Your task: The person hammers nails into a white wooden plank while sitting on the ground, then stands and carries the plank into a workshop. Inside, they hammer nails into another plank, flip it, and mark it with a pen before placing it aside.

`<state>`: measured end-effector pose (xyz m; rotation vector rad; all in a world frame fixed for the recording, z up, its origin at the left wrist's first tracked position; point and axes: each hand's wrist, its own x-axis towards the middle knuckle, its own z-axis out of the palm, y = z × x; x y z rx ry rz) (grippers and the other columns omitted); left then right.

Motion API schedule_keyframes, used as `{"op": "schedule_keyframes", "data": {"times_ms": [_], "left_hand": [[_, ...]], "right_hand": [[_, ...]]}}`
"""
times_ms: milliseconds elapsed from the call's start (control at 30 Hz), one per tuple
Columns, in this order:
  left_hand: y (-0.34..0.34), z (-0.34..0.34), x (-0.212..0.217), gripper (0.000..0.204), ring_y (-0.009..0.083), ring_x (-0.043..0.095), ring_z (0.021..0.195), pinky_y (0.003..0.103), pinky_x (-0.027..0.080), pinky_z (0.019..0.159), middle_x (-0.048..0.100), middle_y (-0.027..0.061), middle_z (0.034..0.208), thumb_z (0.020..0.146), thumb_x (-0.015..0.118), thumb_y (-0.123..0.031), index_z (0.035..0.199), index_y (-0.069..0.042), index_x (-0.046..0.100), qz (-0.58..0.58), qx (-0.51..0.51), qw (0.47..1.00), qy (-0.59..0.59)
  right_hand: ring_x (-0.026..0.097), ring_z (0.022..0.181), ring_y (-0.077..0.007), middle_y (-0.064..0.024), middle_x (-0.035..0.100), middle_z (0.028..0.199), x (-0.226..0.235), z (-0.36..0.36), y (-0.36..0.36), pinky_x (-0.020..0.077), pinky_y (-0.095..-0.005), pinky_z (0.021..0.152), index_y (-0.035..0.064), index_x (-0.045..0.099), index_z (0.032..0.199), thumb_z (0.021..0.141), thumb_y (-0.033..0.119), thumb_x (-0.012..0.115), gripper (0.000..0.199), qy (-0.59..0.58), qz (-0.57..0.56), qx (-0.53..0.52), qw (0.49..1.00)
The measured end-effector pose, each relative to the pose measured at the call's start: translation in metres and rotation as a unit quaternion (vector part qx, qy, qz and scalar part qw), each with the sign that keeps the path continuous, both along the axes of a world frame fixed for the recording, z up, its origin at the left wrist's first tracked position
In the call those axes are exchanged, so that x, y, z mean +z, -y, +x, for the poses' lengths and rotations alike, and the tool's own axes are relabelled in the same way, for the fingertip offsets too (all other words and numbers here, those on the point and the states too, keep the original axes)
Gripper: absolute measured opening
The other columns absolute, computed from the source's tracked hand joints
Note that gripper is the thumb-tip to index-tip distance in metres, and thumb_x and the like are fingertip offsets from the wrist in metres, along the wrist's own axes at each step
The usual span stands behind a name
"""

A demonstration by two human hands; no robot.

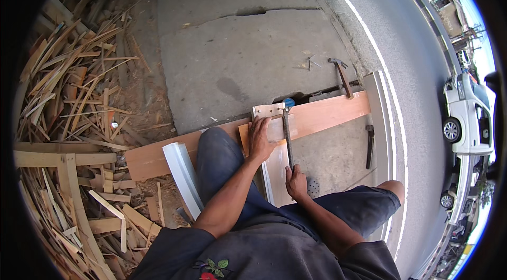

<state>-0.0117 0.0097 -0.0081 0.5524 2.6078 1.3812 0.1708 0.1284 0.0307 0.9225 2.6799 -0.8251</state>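
Right hand [296, 182] clenched around hammer [287, 134] handle; farther, left hand [260, 140] pressed flat, fingers spread, on pale plank [274, 166] crossing orange board [322, 115].

A huge pile of scrap wood offcuts [79, 121] sat off to the left, a claw hammer [340, 74] lay on the concrete (near some loose nails [311, 62]), and a white car [467, 116] was parked roadside.

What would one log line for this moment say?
left hand: flat on board | right hand: grips hammer | spare hammer: on concrete
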Motion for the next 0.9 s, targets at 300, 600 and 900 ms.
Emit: {"op": "schedule_keyframes", "data": {"times_ms": [300,600,900], "left_hand": [[-0.002,0.004,0.001,0.101,0.0365,0.032,0.157,0.056,0.015,0.132,0.049,0.0156,0.158,0.07,0.094,-0.013,0.157,-0.01,0.043,0.01,-0.004,1.0,0.014],[0.0,0.0,0.0,0.098,0.0367,0.033,0.156,0.057,0.016,0.132,0.049,0.0158,0.158,0.07,0.094,-0.015,0.155,-0.008,0.044,0.015,0.005,1.0,0.003],[0.002,0.002,0.007,0.098,0.035,0.033,0.156,0.053,0.016,0.132,0.048,0.0151,0.158,0.071,0.094,-0.014,0.155,-0.009,0.044,0.011,0.006,1.0,0.01]], "right_hand": [[0.065,0.08,-0.0594,-0.0354,0.067,0.082,-0.063,0.012,-0.003,0.0502,-0.0674,0.072,0.0045,0.048,0.108,0.11,0.046,0.05,0.042,0.05,0.049,-0.02,0.997],[0.063,0.081,-0.0594,-0.0373,0.064,0.081,0.005,-0.008,-0.01,0.0486,-0.0637,0.07,-0.0016,0.053,0.097,0.109,0.039,0.056,0.042,-0.008,-0.014,-0.014,1.0],[0.062,0.076,-0.0529,-0.032,0.061,0.077,0.049,-0.239,-0.076,0.0476,-0.0538,0.069,-0.0075,0.06,0.088,0.108,0.04,0.056,0.051,-0.186,-0.033,0.191,0.963]]}}
